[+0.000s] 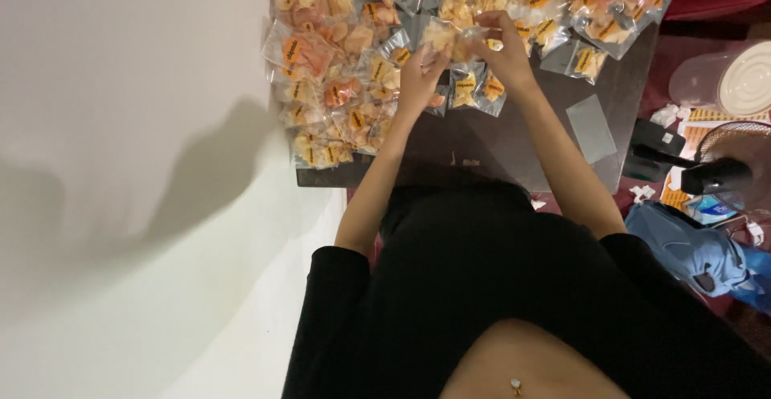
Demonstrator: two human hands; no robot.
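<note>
Both my hands are raised over a dark table (514, 146) and hold one small clear packet of orange-yellow crackers (451, 39) between them. My left hand (419, 76) grips its left edge and my right hand (504, 46) grips its right edge. Several more such packets (333, 78), each with a yellow label, lie piled at the table's left and far side. Two of them (478, 90) lie just under my hands.
An empty clear bag (591, 128) lies flat on the table at the right. Beyond the table's right edge stand a clear lidded tub (727, 82), a black device (691, 170) and blue cloth (695, 246). A white wall (128, 182) fills the left.
</note>
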